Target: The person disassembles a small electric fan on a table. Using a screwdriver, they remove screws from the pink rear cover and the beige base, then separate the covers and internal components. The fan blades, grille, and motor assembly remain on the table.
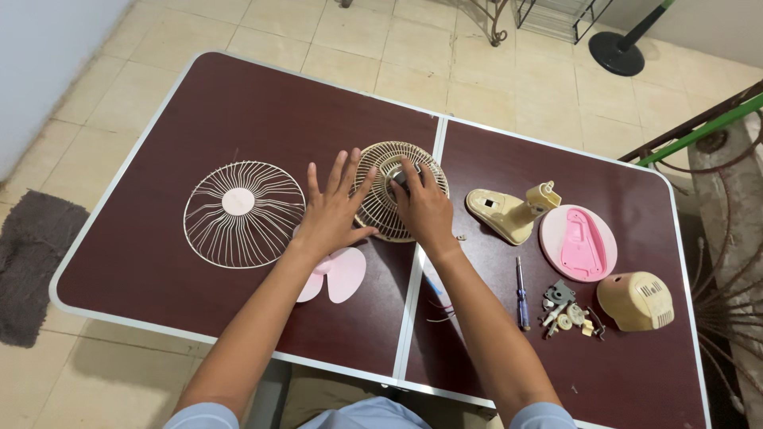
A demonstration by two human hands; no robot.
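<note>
A: Fingers first. Left hand [332, 208]?

B: Spread wide, flat, palm down. Fingertips lie over the left edge of the cream rear fan guard [400, 191]. Nothing gripped, just pressing on the wires.

A: Right hand [423, 208]?

B: Fingers curled close together on the guard's middle, around a small grey hub [399, 179] there. Whether they really pinch it or only rest on it, cannot tell; the hand covers most of it.

A: Where's the guard?

B: On the dark red folding table [238, 119], near the middle, straddling the seam between the two table halves, toward the far side from the person.

A: Around the hands?

B: Pink fan blade [340, 276] just below the left wrist, partly under the forearm. Flat front grille [244, 202] with a round centre disc left of the left hand, near but apart from the guard.

A: Right side?

B: Cream fan neck piece [509, 210] just right of the right hand. Then a pink round base plate [579, 242]. Blue-handled screwdriver [521, 295] beside the right forearm. Heap of small gears and screws [566, 310] next to it. Cream motor cover [636, 300] at the far right.

A: Floor?

B: Beige tiles, grey mat [32, 266] at left.
</note>
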